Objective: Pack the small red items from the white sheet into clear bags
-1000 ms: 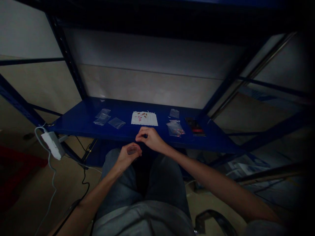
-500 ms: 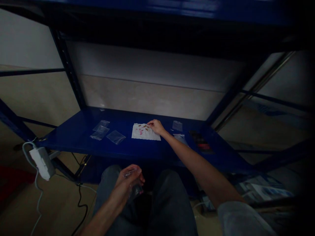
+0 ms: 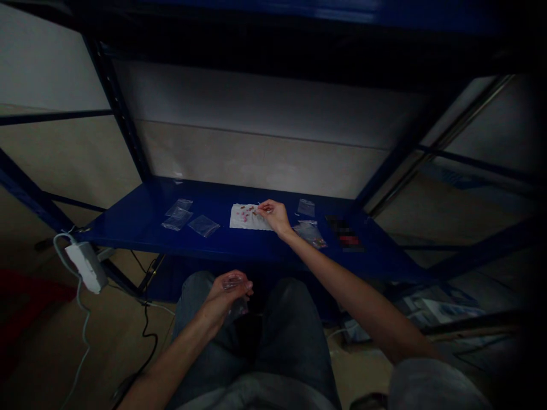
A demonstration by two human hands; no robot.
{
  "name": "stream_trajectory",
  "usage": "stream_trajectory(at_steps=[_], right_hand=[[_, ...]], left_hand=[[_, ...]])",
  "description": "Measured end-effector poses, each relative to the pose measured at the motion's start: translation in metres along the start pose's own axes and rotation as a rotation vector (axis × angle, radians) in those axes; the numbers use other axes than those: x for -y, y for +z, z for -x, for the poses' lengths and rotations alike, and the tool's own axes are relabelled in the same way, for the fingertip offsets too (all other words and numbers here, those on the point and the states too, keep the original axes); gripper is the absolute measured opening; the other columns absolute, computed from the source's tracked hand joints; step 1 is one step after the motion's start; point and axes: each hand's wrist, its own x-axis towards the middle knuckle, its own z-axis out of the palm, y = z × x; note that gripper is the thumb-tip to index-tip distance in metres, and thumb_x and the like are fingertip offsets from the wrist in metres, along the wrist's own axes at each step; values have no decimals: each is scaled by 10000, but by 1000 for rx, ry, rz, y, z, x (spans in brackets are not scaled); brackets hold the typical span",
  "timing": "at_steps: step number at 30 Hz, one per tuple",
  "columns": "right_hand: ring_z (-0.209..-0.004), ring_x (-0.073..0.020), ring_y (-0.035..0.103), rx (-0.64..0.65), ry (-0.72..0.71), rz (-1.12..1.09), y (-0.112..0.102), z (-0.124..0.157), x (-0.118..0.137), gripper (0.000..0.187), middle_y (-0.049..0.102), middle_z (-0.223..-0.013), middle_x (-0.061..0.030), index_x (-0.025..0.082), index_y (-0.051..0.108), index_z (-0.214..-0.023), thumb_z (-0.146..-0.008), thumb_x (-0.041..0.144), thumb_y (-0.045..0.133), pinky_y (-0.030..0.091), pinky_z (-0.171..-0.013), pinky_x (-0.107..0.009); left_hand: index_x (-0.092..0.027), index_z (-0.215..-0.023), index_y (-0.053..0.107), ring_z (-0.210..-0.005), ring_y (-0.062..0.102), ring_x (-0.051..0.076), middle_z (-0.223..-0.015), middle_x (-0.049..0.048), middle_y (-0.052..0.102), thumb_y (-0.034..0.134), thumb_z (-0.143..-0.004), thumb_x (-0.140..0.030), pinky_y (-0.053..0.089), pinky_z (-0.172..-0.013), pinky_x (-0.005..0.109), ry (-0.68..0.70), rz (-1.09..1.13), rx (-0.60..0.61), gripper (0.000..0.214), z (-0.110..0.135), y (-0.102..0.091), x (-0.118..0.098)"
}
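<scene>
A white paper sheet (image 3: pixel 245 220) lies on the blue shelf (image 3: pixel 141 219), with several small red and brown pieces scattered on it. My right hand (image 3: pixel 273 215) reaches out over the sheet's right edge, fingertips pinched on something I cannot make out. Over my lap, my left hand (image 3: pixel 228 291) is closed on a small clear plastic bag (image 3: pixel 237 306) that hangs below the fingers.
Three empty clear bags (image 3: pixel 184 215) lie left of the sheet. Right of it are a small bag (image 3: pixel 306 208), a filled bag (image 3: pixel 311 233) and a dark flat object with red marks (image 3: pixel 345 234). A white power adapter (image 3: pixel 88 266) with cables hangs off the shelf's left end.
My right hand left the bag at my lap and reached to the paper sheet, where it now pinches. My left hand stayed over my lap with the bag.
</scene>
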Motion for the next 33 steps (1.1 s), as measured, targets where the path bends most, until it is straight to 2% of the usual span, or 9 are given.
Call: stream_trajectory(at_steps=[3,7,9,12,15,21,28,30,33], right_hand=[[-758,-189,647,78,70,-179,-5,73,37,257,706,-820,-68,164,670,-794,-670,371,760,491,-663,-290],[-754,-182,650,158,169,-291,-14,175,75,236,707,-828,-48,202,693,-840,-694,373,764,492,-671,-290],[-741,-184,648,162,195,-286,-18,212,84,196,709,-823,-44,217,704,-839,-719,365,746,491,-667,-299],[-728,-196,645,165,188,-215,-22,244,89,127,709,-785,-31,245,719,-825,-750,347,716,489,-668,-318],[-745,-206,641,170,136,-105,-25,254,90,76,710,-779,-21,282,732,-821,-756,318,713,483,-685,-333],[-810,-207,617,293,5,-27,-35,250,93,83,707,-819,-22,303,745,-856,-810,295,677,467,-733,-335],[-888,-197,584,488,-103,16,-46,246,96,185,681,-875,-26,323,735,-947,-916,303,554,440,-805,-333],[-924,-197,576,481,-101,9,-47,244,97,197,670,-911,-27,323,718,-983,-931,310,528,437,-829,-336],[-947,-195,568,426,-84,-12,-48,240,98,170,641,-944,-30,290,693,-894,-928,316,528,434,-857,-332]], left_hand=[[-159,-830,599,-646,615,143,-736,44,651,787,-677,-398,478,-549,223,-3,-17,106,340,2,-3,-2],[-131,-899,648,-675,630,151,-745,58,658,776,-696,-370,490,-620,248,7,-97,283,339,10,-1,4],[-118,-874,663,-648,610,136,-731,49,652,813,-647,-334,474,-601,237,27,-179,322,348,15,2,12],[-107,-816,667,-532,518,88,-640,2,590,838,-598,-312,390,-490,200,18,-281,363,345,22,6,27],[-100,-820,665,-494,480,73,-601,-19,555,831,-600,-309,354,-461,191,-20,-310,381,346,26,9,33],[-108,-878,674,-583,594,124,-712,60,663,824,-603,-307,407,-487,197,-80,-288,345,371,31,12,32],[-112,-772,661,-601,619,127,-673,27,636,805,-648,-229,504,-647,276,-147,13,407,223,31,17,40],[-114,-815,669,-648,637,144,-698,30,641,805,-650,-208,513,-693,296,-144,66,395,234,28,18,40],[-133,-903,673,-755,661,169,-804,45,668,811,-644,-181,517,-783,322,-128,135,351,297,25,21,38]])
